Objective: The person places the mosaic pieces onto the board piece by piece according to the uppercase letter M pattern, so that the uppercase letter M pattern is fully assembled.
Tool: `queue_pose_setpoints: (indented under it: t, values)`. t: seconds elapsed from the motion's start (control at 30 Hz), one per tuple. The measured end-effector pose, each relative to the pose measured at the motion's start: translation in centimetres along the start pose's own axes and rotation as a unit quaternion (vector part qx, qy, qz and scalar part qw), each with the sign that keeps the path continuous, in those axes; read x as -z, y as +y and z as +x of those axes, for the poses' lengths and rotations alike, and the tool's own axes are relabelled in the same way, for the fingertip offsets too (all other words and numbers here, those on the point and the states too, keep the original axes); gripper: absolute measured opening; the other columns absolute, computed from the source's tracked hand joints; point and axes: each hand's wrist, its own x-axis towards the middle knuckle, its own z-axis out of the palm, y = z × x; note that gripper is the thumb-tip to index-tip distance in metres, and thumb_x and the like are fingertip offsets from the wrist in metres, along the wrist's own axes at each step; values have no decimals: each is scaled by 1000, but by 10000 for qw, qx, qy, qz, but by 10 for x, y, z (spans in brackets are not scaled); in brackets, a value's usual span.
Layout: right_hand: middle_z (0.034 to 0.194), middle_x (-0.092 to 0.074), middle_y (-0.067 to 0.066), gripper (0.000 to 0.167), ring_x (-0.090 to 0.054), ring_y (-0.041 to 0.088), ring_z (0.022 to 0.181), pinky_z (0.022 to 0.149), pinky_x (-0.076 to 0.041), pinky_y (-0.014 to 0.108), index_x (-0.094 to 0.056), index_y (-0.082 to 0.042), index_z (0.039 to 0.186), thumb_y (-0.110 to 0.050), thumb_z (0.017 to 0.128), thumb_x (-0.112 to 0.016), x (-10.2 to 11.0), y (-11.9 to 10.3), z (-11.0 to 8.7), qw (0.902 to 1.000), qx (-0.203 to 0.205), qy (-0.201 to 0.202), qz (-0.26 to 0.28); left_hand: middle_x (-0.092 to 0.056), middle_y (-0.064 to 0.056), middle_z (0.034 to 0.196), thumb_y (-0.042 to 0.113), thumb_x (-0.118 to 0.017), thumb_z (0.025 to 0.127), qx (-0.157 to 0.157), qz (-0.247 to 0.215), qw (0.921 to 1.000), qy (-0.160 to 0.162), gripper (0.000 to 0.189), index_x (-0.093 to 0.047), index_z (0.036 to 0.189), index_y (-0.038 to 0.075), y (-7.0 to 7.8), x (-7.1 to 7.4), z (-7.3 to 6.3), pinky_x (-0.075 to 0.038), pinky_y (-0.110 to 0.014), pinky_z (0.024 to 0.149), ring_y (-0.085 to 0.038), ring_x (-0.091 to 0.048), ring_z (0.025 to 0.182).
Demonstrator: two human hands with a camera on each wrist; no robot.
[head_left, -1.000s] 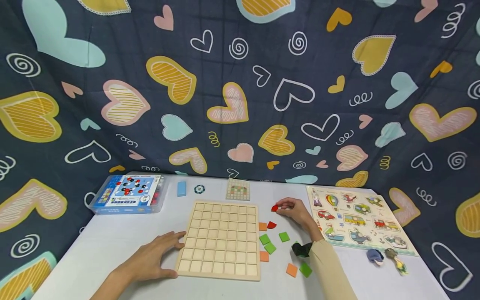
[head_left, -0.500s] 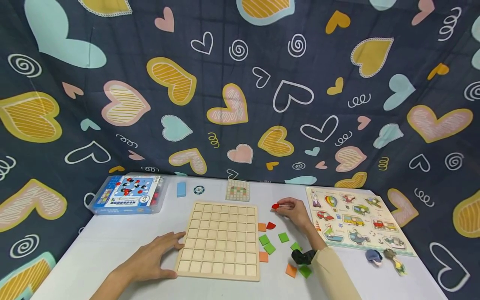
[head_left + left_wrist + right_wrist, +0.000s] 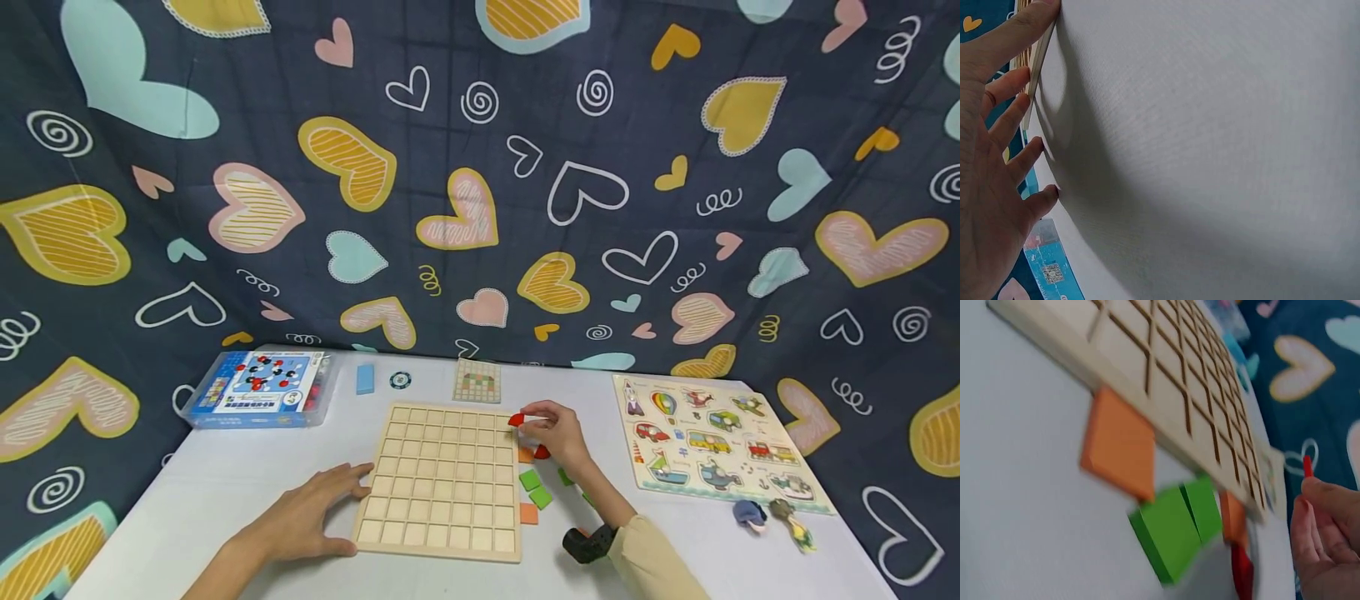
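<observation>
A wooden grid board of shallow square cells lies flat on the white table. My left hand rests at its left edge, thumb and fingers spread; in the left wrist view the thumb reaches the board's side. My right hand pinches a red quarter-round piece between thumb and fingertips, at the board's upper right edge. In the right wrist view this red piece is seen edge-on, raised above the table. Another red piece lies below the right hand, partly covered by it.
Green squares and orange squares lie right of the board; the right arm hides some. Behind stand a small pattern card, a chip, a blue block and a plastic box. A picture puzzle and finger puppets lie right.
My right hand has moved left with the red piece, from the table to the board's upper right edge. My left hand has stayed at the board's left side.
</observation>
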Motion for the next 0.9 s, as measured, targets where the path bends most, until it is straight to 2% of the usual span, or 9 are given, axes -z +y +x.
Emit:
queue_pose_setpoints:
  t: [0.13,0.2,0.37,0.63,0.8,0.9]
  values:
    - [97,-70,15,24,-69,26,84,69,-59,34,-68,1,102,6,79,-72,-14,-4,-6,9996,113,-193,160,-41,-6,148,66,-71,65,64,-23,10000,-20,68,-62,117,24,0,-1,0,-42,-71,86,-44,-39,130]
    - [98,-69,20,24,-68,32,85,71,-59,40,-66,5,103,8,79,-71,-20,-13,-11,9988,236,-340,272,-41,-6,148,66,-71,65,68,-36,10000,-29,69,-62,118,24,0,-1,0,-42,-71,86,-44,-38,131]
    - [102,-65,30,25,-66,43,88,77,-58,42,-61,14,105,13,81,-67,-35,-31,-22,9945,666,-706,399,-41,-6,148,64,-72,65,55,-6,10000,-30,68,-62,118,23,0,0,0,-42,-70,86,-44,-38,130]
    - [103,-64,31,24,-64,46,88,70,-58,27,-62,14,105,11,81,-66,-65,-33,-22,9886,894,-1128,430,-41,-7,148,66,-71,65,12,4,10000,-3,70,-62,119,22,0,0,0,-43,-71,84,-44,-39,130]
    - [95,-65,33,24,-64,47,84,69,-59,35,-63,14,103,11,80,-68,-82,-35,-22,9847,1119,-1285,362,-41,-6,148,66,-71,66,12,34,10000,26,70,-62,120,23,0,-1,-1,-43,-72,82,-44,-39,130]
    - [92,-65,34,23,-64,47,84,71,-59,35,-63,15,101,11,79,-69,-90,-37,-22,9843,1130,-1306,361,-41,-6,148,66,-71,66,28,39,10000,37,68,-62,119,24,0,0,-1,-43,-72,82,-44,-39,130]
